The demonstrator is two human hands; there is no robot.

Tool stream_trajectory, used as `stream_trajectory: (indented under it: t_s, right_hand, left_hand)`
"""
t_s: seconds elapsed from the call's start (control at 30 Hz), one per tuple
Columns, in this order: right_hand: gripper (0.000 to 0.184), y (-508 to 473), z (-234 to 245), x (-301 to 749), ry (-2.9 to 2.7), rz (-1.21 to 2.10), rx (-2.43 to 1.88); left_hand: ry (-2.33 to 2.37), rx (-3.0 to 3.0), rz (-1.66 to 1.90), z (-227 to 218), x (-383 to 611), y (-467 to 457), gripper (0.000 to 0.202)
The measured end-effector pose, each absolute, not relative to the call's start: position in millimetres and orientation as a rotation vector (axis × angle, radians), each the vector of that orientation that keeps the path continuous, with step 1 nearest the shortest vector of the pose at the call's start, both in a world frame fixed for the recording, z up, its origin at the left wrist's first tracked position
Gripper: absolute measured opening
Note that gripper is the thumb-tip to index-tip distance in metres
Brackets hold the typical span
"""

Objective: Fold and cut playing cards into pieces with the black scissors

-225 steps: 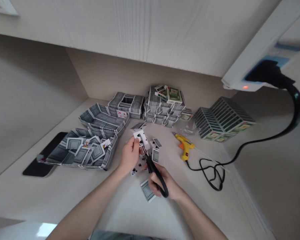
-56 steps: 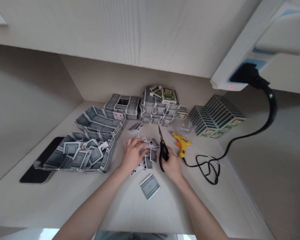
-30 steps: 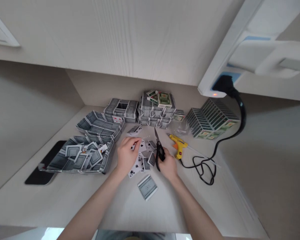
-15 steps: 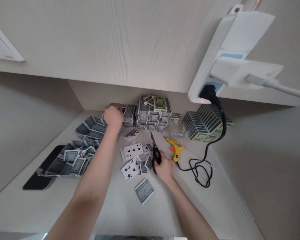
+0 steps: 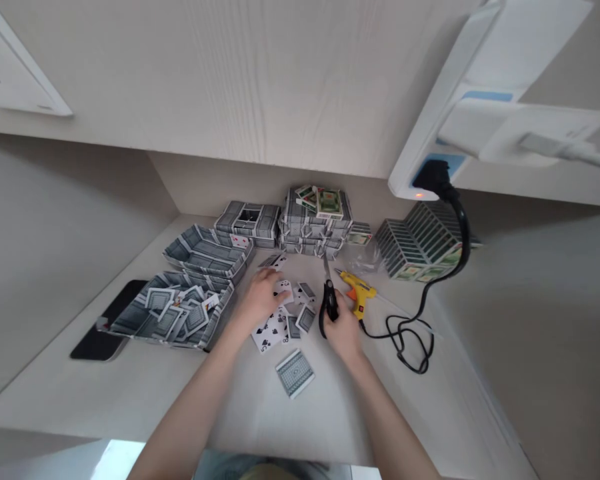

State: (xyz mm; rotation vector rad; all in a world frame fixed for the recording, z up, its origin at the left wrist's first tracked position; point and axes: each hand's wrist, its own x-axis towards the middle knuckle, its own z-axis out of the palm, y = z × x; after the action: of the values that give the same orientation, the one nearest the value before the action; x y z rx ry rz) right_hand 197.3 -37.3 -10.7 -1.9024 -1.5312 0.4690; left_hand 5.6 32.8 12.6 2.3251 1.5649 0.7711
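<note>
The right hand (image 5: 341,321) has its fingers wrapped round one pair of scissors (image 5: 329,298), beside one yellow glue gun (image 5: 359,287). The left hand (image 5: 261,298) covers face-up cards (image 5: 267,333) on the surface (image 5: 260,417); whether its fingers pinch one, I can't tell from here. Two open trays (image 5: 205,255) stand farther left.
</note>
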Motion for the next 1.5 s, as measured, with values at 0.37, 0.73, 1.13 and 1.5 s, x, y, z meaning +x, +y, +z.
stream_trajectory:
  t_s: [0.37,0.73,1.13,1.5]
  right_hand:
    - [0.053,-39,-8,200,-1.583,0.478,-1.877]
    - [0.047,-43,-9,205,-1.701,0.345,-1.849]
    - [0.042,-38,-20,203,-1.632,0.11,-1.858]
    - [0.045,-36,-20,202,-1.36,0.335,-1.791]
  left_hand:
    - [1.434,2.29,0.771,-15,-12,27,0.062]
    - [1.421,2.338,0.924,-11,-13,24,0.036]
    - [1.191,2.456,0.829,11,21,-13,0.029]
    - [1.122,1.495,1.143,7,17,5,0.02]
